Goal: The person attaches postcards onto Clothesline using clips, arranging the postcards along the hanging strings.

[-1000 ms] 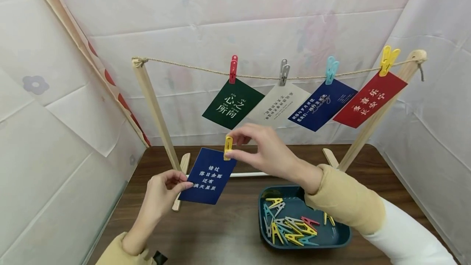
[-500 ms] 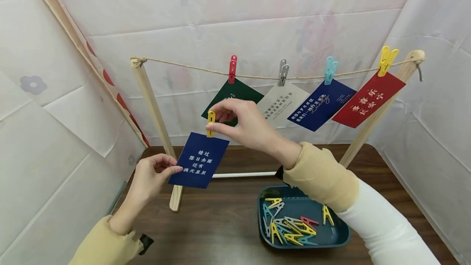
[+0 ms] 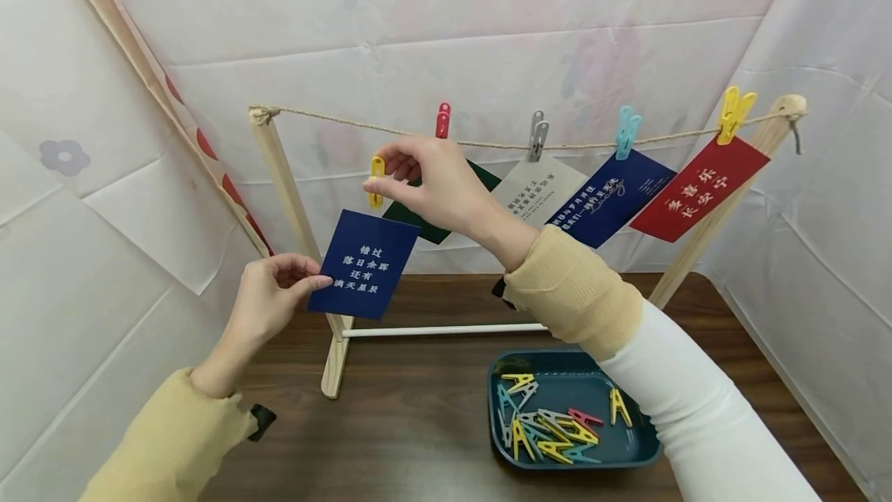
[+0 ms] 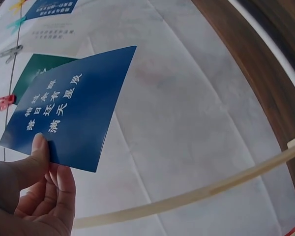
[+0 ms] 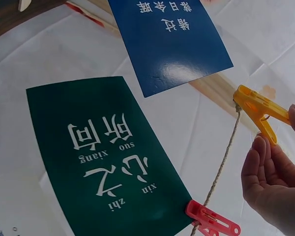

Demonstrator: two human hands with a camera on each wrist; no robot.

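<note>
Left hand (image 3: pixel 268 293) pinches lower left corner of blue card (image 3: pixel 364 264), held up in front of the left post (image 3: pixel 289 200). Right hand (image 3: pixel 435 184) pinches yellow peg (image 3: pixel 376 179) between thumb and fingers, just below the string (image 3: pixel 348 124), above the card's top edge; jaws look apart from card.

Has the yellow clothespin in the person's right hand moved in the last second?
Yes. The yellow clothespin, pinched by the right hand, has risen and shifted left: it was low near the table, and now sits just under the rope, left of the red clothespin.
</note>
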